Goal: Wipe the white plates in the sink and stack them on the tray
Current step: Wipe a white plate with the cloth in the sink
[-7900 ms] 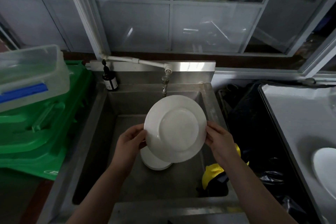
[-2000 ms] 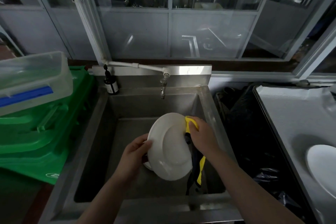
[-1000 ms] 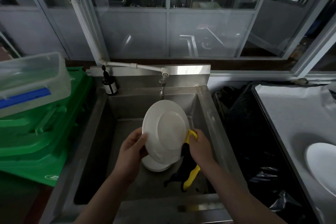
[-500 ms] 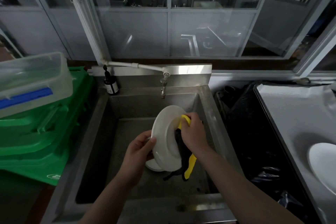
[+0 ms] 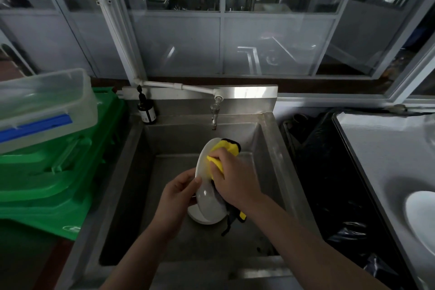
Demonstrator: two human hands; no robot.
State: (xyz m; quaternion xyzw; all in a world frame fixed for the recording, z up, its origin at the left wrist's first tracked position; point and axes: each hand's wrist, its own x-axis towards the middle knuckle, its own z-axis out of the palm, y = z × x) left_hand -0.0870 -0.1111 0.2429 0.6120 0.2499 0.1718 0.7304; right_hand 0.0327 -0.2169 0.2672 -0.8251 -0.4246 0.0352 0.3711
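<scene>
Hands [image 5: 207, 186] before tap [image 5: 214, 110]; bottle [image 5: 146, 110] perhaps

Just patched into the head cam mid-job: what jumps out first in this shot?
Dead centre over the steel sink, the left hand holds a white plate on edge while the right hand presses a yellow cloth against it. Green crates fill the left side, and another white plate lies on the tray at far right.
</scene>
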